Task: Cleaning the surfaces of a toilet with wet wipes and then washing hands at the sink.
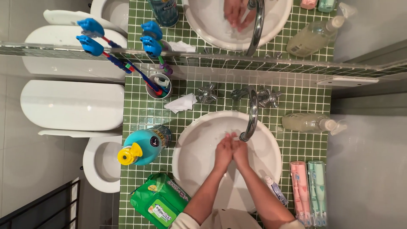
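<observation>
Table (144, 112): green tiled top I look straight down on, carrying everything below.
Basin (190, 152): round white bowl sunk at the middle of the table, both of my hands inside it.
Tap (253, 111): curved chrome spout coming down from 12 o'clock, its mouth just above my fingertips; cross handles either side of its base.
Left hand (223, 152): flat, palm pressed against the right one, fingers pointing to 12 o'clock.
Right hand (241, 153): pressed flat to the left, holding nothing, right under the tap's mouth.
Blue bottle (144, 146): lies on its side at 9 o'clock of the basin, yellow cap outward.
Green wipes pack (159, 201): at 8 o'clock, near my left forearm.
Soap dispenser (307, 123): lying clear bottle at 2 o'clock.
Pink and green cases (308, 191): side by side at 4 o'clock.
Cup (159, 89): at 11 o'clock, holding toothbrushes.
Crumpled tissue (181, 102): just right of the cup.
</observation>
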